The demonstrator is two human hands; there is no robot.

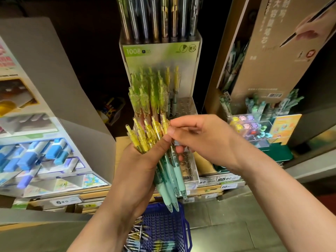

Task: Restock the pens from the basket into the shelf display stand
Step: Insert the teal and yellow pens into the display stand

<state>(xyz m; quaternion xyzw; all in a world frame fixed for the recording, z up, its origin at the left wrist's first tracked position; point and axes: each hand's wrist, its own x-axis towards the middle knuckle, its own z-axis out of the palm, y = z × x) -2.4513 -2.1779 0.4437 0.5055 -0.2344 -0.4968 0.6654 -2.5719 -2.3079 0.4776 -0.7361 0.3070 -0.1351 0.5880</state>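
My left hand (143, 160) grips a bundle of pens (164, 171) with yellow-green clicker tops and mint rubber grips, tips pointing down. My right hand (200, 137) pinches the yellow top of one pen at the bundle's right side. Right behind the bundle stands the clear display stand (187, 110), its holes holding several matching pens (154, 88) upright on the left and open holes on the right. Below my hands, a blue plastic basket (183, 226) on the floor holds several more pens (138, 237).
A green "1008" header card (160, 55) rises behind the stand, with dark pens above. An eraser display (36, 157) stands at the left. A clear box of coloured items (254, 128) and a tall cardboard pen display (272, 51) are at the right. Price tags line the shelf edge.
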